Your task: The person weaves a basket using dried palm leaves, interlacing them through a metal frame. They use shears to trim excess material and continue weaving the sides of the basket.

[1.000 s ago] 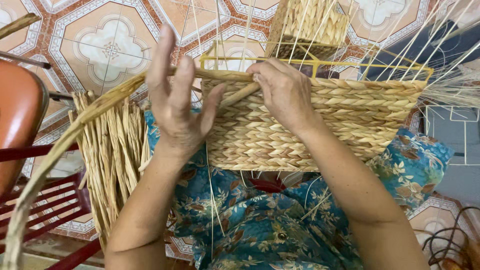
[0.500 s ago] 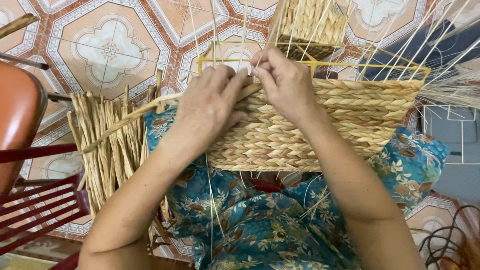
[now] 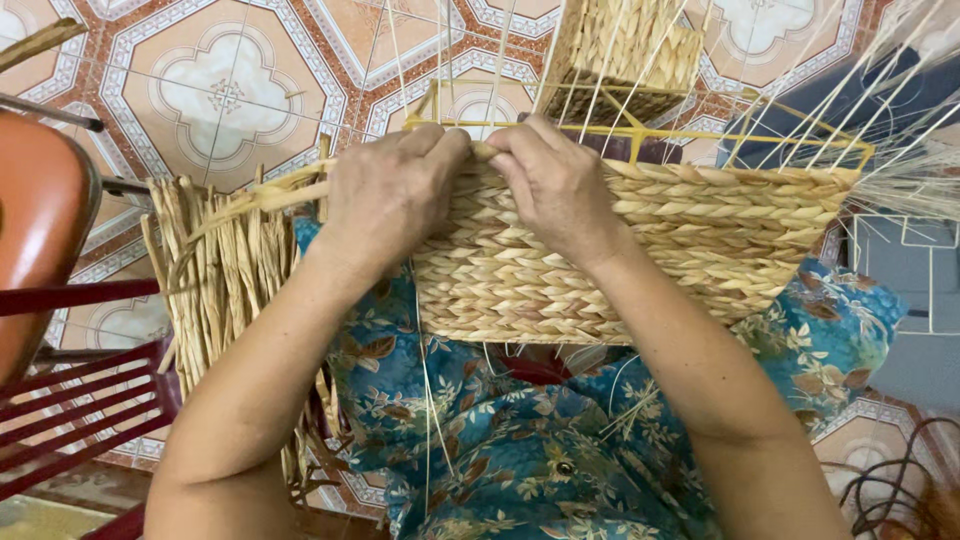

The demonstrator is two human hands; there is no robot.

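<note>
Since a second ago, when my left hand (image 3: 392,195) was spread open with fingers lifted off the work, it has closed in on the top edge of the half-woven basket (image 3: 640,250), and it now sits knuckle to knuckle with my right hand (image 3: 556,180). Both hands are clenched over the rim, fingers curled down and pinching the flat weaving strand (image 3: 262,198) where it meets the weave; the fingertips themselves are hidden behind the knuckles. That strand trails off to the left from under my left hand, held taut, I judge, so it lies snug against the row below. The basket rests on my lap, tipped toward me, its woven wall facing up over the blue floral clothing (image 3: 520,450). A yellow wire frame (image 3: 640,130) stands above the finished rows, with thin pale stakes fanning up and outward. To the left, touching my left forearm, hangs a bundle of dried rush (image 3: 215,270). A red chair (image 3: 40,240) crowds the far left edge. Open room lies along the rim to the right, toward the frayed corner, over the patterned floor tiles (image 3: 230,90).
</note>
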